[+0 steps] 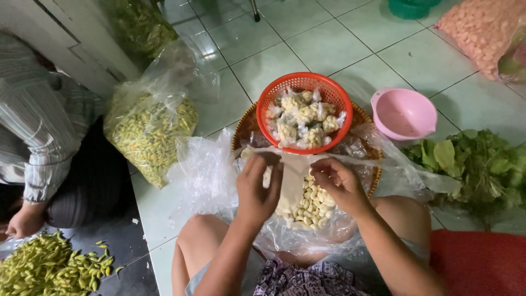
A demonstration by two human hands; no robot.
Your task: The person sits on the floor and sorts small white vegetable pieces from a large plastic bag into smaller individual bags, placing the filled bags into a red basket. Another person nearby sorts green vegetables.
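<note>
The person sits on a tiled floor point(307, 49) with bare knees apart, both hands working over a heap of peeled garlic cloves point(309, 207) that lies on a sheet of clear plastic point(205, 170) spread across a woven bamboo tray point(247, 121). The left hand point(257, 189) has its fingers curled closed on the edge of a small clear plastic bag point(290, 183), and the right hand point(339, 183) pinches the same bag's opposite edge between thumb and fingertips, so the bag hangs stretched between them just above the cloves. Right behind the hands, resting on the tray, stands a red plastic basket point(304, 82) filled with small tied packets of garlic point(302, 119). Just beside the tray on the right sits a pink plastic bowl point(404, 112), and near it a pile of leafy greens point(476, 164). A red cloth point(479, 263) lies by the person's right leg. On the left a big clear sack of yellow-green chillies point(149, 131) leans near a wall, more loose chillies point(46, 268) lie on the dark floor, and another person in a striped shirt point(38, 120) rests a hand point(24, 222) beside them. A sack of pale pink crackers point(482, 30) lies at far right.
</note>
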